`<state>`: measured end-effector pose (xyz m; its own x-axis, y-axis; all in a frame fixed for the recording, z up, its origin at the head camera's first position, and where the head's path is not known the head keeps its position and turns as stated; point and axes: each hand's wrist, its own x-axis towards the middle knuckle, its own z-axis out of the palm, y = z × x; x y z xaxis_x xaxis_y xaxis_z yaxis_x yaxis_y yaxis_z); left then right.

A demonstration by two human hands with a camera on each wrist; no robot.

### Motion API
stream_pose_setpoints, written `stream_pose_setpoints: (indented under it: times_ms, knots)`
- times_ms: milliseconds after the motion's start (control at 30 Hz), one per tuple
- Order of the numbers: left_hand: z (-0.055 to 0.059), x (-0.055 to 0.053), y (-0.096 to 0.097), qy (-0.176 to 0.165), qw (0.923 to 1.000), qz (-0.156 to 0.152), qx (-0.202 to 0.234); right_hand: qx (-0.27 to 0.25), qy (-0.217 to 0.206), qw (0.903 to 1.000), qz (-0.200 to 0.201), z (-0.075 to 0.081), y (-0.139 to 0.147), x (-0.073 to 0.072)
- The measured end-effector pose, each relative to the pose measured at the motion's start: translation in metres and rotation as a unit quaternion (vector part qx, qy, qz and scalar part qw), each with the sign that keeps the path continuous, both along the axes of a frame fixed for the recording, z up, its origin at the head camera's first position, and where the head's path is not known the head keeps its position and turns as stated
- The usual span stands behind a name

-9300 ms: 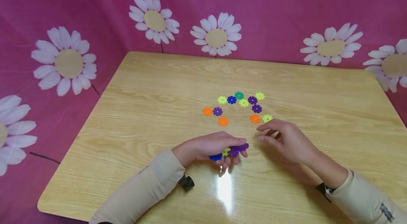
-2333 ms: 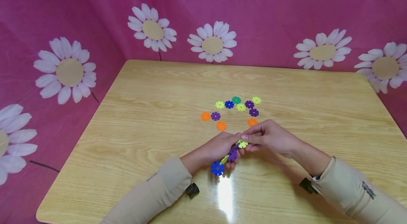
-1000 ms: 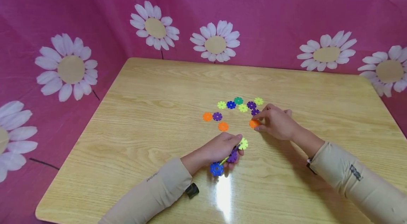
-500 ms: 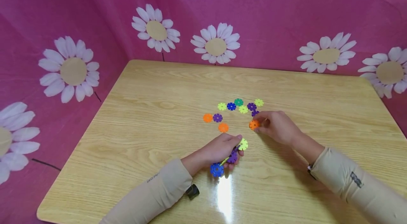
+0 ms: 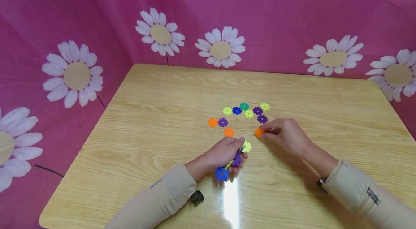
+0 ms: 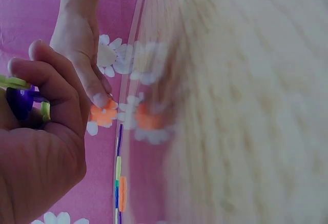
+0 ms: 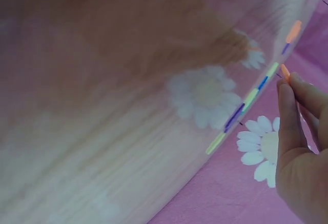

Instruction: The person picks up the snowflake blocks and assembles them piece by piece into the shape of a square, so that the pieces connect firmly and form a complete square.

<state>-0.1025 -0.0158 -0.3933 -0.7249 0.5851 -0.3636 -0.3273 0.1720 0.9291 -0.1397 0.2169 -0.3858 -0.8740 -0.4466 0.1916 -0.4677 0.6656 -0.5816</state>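
Magenta daisy-printed cloth (image 5: 266, 12) backs a glossy wood-grain worktop (image 5: 156, 113). The left hand (image 5: 222, 152) grips a chain of notched discs (image 5: 237, 160), probably light, stiff plastic; flat loose discs (image 5: 248, 113) lie from its eleven to one o'clock. At its two o'clock, an orange disc (image 5: 259, 132), likely slick, is pinched by the rim, a sound hold, in the right hand (image 5: 289, 137).

Head view downward over table (image 5: 156, 106); low, close wrist views; orange disc (image 5: 259, 132) in all.
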Motion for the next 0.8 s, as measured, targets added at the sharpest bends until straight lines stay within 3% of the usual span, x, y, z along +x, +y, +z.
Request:
stream_pose_setpoints:
  times_ms: [200, 600, 800]
  knots:
    - [0.000, 0.000, -0.001, 0.007, 0.9999, 0.009, 0.002, -0.041, 0.012, 0.9991, -0.004, 0.004, -0.002, 0.014]
    - [0.000, 0.000, -0.002, 0.010, 0.9999, 0.006, 0.006, -0.102, -0.029, 0.9942, -0.020, 0.008, -0.007, 0.039]
    - [-0.002, 0.000, -0.002, 0.007, 0.9998, 0.012, 0.015, -0.158, -0.030, 0.9870, 0.003, 0.008, -0.012, 0.050]
